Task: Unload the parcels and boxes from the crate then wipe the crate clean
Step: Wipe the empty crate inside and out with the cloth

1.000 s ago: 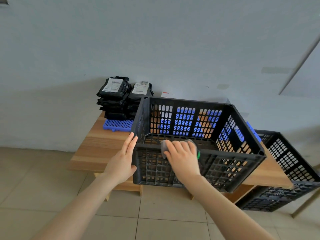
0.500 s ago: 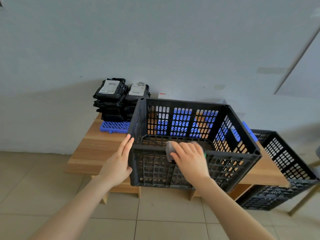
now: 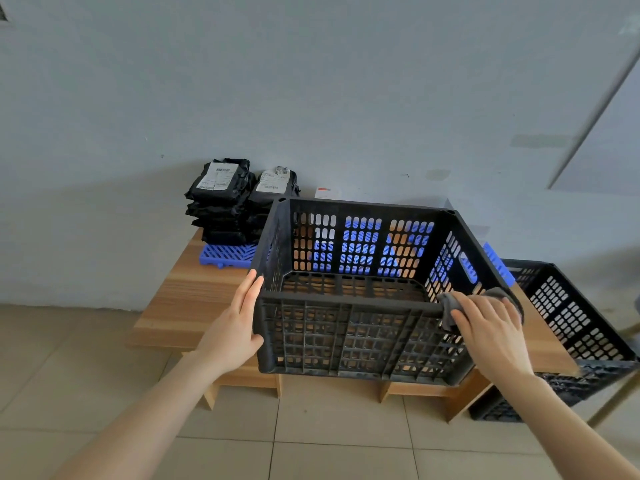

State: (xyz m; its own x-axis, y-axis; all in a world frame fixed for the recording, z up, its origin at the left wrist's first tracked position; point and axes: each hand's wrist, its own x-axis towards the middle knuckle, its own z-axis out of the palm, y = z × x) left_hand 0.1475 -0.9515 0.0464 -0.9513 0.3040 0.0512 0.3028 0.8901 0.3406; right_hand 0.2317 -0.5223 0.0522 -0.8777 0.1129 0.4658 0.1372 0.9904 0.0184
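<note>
Crate [image 3: 349,336] sits emptied on the worktop [image 3: 187,296], parcels [image 3: 221,202] stacked behind, so unloading looks done. Wiping's underway I reckon: right hand [image 3: 491,327] presses a cloth [image 3: 446,306] flat on the near-right rim, left hand [image 3: 239,320] open, bracing the left corner

— Crate?
— Crate [image 3: 346,334] on the table [image 3: 187,299], at the front edge.
— Behind it?
— Parcels [image 3: 225,209] stacked on a mat [image 3: 228,256], back left of the table, against the wall.
— Right side?
— Second crate [image 3: 571,323], right of the table and lower.
— Hands?
— Left hand [image 3: 235,327] on the crate's near left corner. Right hand [image 3: 491,327] on a cloth [image 3: 446,306] over the near right corner.
</note>
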